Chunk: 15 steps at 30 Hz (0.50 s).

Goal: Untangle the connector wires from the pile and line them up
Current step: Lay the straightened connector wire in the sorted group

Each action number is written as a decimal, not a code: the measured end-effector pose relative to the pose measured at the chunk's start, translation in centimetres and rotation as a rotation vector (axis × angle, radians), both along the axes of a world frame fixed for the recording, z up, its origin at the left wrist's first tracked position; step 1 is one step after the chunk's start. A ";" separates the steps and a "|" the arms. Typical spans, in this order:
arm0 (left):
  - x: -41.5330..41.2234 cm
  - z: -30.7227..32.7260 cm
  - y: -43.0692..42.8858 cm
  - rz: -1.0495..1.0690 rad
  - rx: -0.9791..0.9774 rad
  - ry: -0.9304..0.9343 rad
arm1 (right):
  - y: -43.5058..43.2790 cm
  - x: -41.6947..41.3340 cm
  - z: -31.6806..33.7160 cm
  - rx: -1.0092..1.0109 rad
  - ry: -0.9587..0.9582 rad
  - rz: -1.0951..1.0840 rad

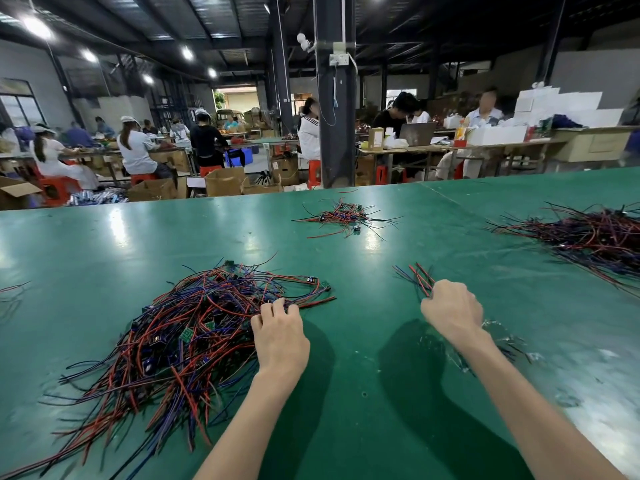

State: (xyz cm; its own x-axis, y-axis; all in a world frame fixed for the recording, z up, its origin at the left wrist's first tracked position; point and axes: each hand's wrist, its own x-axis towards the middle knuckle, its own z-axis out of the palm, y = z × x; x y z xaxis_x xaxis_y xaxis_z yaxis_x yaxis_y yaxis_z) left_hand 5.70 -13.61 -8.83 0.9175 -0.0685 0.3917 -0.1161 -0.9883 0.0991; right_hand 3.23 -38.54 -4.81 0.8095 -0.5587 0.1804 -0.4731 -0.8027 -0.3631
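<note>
Red-and-blue pile (194, 334) sprawls on the green worktop (207, 237); left hand (278, 332) curls its grip into the near edge, right hand (452, 313) closes tight round a bundle (417, 277) (sorted ones, I'd guess). A hard tug could drag snagged neighbours along.

1. Hall: dark steel roof, round ceiling lamps (36, 26) lit; grey wall (595, 71) at right; window (17, 105) far left; bright doorway (239, 97) at rear.
2. Dark column (334, 133) stands centre.
3. Green tabletop (104, 244), glossy, reflects the lamps.
4. Beyond: workbenches (450, 148) with seated persons, red stools (55, 188), cardboard boxes (225, 181) on the floor.
</note>
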 end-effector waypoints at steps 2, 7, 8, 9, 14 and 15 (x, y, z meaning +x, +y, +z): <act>0.1 0.1 0.2 0.014 -0.039 -0.005 | 1.1 0.0 -0.3 -0.024 -0.024 0.046; 0.3 0.2 0.6 0.047 -0.035 0.001 | 3.9 0.0 -1.4 -0.118 -0.127 0.163; 0.3 0.1 0.7 0.049 -0.015 0.013 | 4.4 0.0 -1.8 -0.125 -0.139 0.194; 0.4 0.1 0.8 0.047 -0.005 0.013 | 4.8 0.0 -2.1 -0.127 -0.146 0.226; 0.6 0.6 1.2 0.038 -0.098 -0.094 | 6.7 0.0 -3.5 -0.102 -0.132 0.337; 0.6 0.7 1.3 0.031 -0.124 -0.113 | 6.9 0.0 -3.7 -0.092 -0.137 0.346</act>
State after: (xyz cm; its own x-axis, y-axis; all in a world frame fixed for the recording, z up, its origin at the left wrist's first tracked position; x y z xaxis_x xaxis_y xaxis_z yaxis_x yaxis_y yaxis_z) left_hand 6.26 -12.36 -8.13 0.8681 0.0145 0.4961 -0.1031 -0.9725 0.2090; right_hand 3.26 -31.61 -8.49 0.9123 -0.2334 0.3365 -0.1210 -0.9386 -0.3230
